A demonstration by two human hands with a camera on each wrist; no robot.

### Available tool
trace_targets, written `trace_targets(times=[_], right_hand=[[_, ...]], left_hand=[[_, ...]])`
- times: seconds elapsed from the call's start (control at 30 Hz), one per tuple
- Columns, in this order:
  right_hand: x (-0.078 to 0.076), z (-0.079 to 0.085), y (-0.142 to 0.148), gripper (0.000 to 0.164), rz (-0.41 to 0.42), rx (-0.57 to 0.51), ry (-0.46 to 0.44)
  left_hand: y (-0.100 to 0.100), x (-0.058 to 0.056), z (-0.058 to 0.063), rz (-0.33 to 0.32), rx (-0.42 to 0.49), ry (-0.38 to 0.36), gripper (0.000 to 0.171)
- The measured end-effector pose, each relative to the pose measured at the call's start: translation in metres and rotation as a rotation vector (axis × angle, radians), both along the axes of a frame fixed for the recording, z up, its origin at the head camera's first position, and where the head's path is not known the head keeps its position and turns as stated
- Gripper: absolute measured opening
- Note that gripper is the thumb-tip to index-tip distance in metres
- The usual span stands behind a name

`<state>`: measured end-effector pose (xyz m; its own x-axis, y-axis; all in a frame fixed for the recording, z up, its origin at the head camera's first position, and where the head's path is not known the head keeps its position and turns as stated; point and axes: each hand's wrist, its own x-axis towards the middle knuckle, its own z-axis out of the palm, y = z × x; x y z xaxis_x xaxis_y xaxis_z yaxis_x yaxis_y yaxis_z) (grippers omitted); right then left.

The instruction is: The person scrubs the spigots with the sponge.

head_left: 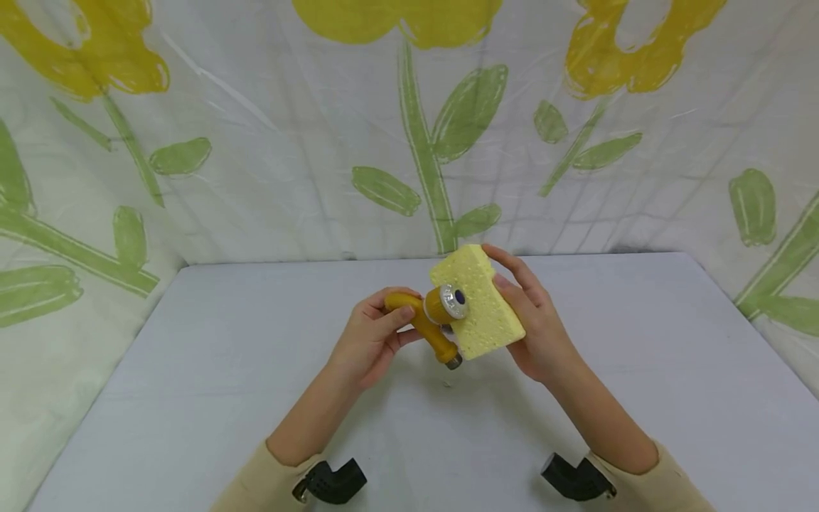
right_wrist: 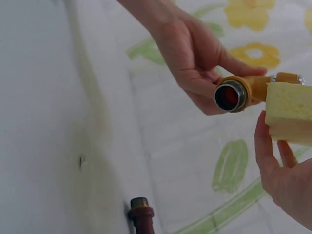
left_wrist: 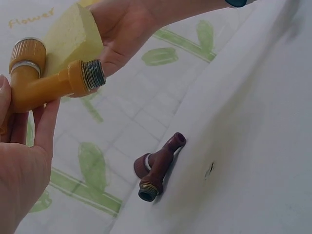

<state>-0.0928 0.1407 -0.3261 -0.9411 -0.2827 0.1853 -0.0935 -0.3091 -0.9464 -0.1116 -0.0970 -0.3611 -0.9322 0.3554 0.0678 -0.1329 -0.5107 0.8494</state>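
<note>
A yellow tap [head_left: 419, 316] with a ribbed round knob and a threaded metal end is held in my left hand [head_left: 367, 341], pinched between thumb and fingers. My right hand [head_left: 540, 327] grips a pale yellow sponge [head_left: 489, 313] along its right side. The sponge is right up against the tap's knob in the head view; whether they touch I cannot tell. On the table lies a dark red tap [left_wrist: 161, 163], seen in the left wrist view and partly in the right wrist view. From the head it is mostly or wholly hidden behind the hands.
The white table [head_left: 211, 384] spreads out below both hands. A small mark or scrap [head_left: 446, 385] shows on it. A white sheet [head_left: 269, 163] painted with yellow flowers and green leaves hangs behind. Black wrist mounts [head_left: 333, 482] sit at both sleeves.
</note>
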Motion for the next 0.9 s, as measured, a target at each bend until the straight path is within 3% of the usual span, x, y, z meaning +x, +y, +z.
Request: trace_targets(times=[0.13,0.3,0.43,0.53,0.67,0.9], right_hand=[[0.0,0.002,0.003,0.038,0.029,0.016,-0.007],[0.0,0.001,0.003,0.037,0.06,-0.037,-0.039],[-0.001,0.0,0.004,0.037,0.099,-0.044,-0.045],[-0.003,0.003,0.007,0.036,0.135,-0.014,-0.037],[-0.004,0.008,0.013,0.036,0.178,0.031,-0.051],[-0.008,0.011,0.023,0.039,0.234,0.168,-0.022]], left_hand=[[-0.001,-0.001,0.0,0.018,0.013,0.011,0.007],[0.001,0.0,0.0,-0.033,-0.001,0.008,0.008],[0.001,0.0,0.001,-0.014,-0.03,0.019,0.029],[-0.002,0.0,0.003,0.002,-0.026,0.032,0.022],[-0.006,-0.001,0.003,-0.036,-0.024,0.053,0.01],[-0.009,-0.003,0.007,-0.073,-0.137,0.107,0.03]])
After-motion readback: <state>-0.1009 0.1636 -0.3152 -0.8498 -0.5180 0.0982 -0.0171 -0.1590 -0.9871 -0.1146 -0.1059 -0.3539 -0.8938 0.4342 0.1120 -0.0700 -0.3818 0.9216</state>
